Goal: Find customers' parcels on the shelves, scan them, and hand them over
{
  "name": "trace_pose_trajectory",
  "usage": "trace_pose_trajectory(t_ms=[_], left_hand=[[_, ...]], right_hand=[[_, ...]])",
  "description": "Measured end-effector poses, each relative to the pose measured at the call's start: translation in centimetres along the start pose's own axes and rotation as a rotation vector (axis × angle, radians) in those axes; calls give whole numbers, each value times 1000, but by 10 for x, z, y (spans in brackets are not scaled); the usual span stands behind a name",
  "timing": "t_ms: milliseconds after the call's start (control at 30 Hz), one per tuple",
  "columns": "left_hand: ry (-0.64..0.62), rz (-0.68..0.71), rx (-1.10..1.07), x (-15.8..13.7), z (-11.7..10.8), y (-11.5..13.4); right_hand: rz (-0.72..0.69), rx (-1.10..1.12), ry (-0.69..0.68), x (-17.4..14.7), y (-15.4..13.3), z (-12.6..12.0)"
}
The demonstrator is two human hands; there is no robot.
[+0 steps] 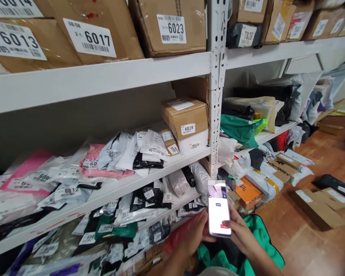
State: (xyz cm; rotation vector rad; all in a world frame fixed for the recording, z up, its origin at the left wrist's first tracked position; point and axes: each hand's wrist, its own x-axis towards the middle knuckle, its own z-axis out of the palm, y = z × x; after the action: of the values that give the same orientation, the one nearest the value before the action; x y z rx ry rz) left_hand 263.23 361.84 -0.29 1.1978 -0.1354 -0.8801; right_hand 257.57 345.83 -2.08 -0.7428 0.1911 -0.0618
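Observation:
A lit smartphone (219, 214) is held upright in front of me, its screen mostly white with a small red patch low down. My left hand (200, 227) is closed around the phone's lower left side. From the right, my right hand (238, 223) grips it too, with the thumb over the red patch on the screen. Right behind my left hand is a red package (176, 234); whether that hand also touches it I cannot tell. Below my hands lies bunched green cloth (254, 232) with a dark edge.
White metal shelves (161, 69) bear labelled cartons above and many bagged parcels (149, 143) lower down. A perforated post (215, 115) rises beyond the phone. On the brown floor (310, 161) at right are cardboard boxes (316, 209) and a black package (337, 188).

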Motion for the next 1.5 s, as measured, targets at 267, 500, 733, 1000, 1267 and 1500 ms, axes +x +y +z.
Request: trace_pose_trajectory(t_ms=[267,500,733,1000,1267,1500], left_hand=[[86,-51,-163,5,40,-19],[70,-80,-175,8,66,-52],[113,-44,-157,7,90,-73],[50,11,-276,-5,107,-79],[38,19,-265,-16,123,-81],[74,13,-220,-26,124,-85]], right_hand=[[-71,-128,182,-2,10,-6],[-120,-193,298,-24,1,-26],[-171,-250,253,-46,-14,-47],[-200,-280,-23,-67,-37,-86],[-250,-304,-110,-79,-38,-88],[-183,-282,-205,-93,-49,-93]])
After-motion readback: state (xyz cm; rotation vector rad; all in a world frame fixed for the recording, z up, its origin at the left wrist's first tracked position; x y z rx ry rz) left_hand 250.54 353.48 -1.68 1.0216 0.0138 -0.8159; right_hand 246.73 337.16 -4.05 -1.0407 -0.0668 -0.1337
